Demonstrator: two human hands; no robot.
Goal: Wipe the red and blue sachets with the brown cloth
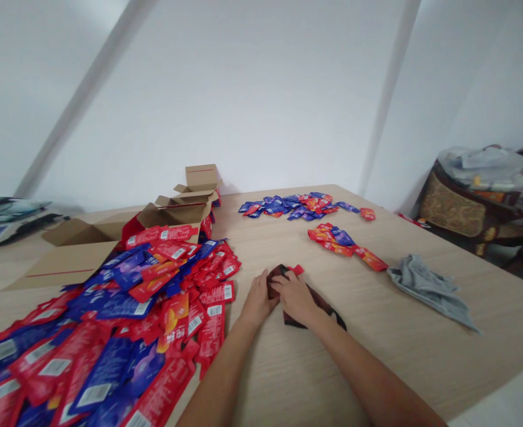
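My left hand [257, 302] is closed on the left edge of a dark brown and black item [296, 315], which looks like a soft pouch or folded cloth. My right hand [293, 296] lies over the same item, its bent fingers gripping the upper part close to my left fingers. The item's lower right end shows beneath my right wrist, and much of it is covered. A bit of red, perhaps a packet [297, 269], peeks out just behind my right fingers. To the left of my hands spreads a big heap of red and blue packets [146, 308].
Open cardboard boxes [63, 261] line the left back of the wooden table [279, 379]. Smaller groups of packets [283, 205] lie at the back, with several more packets [344, 240] nearer. A grey cloth [430, 287] rests at right. Beyond the table stands a chair [452, 207] loaded with bags.
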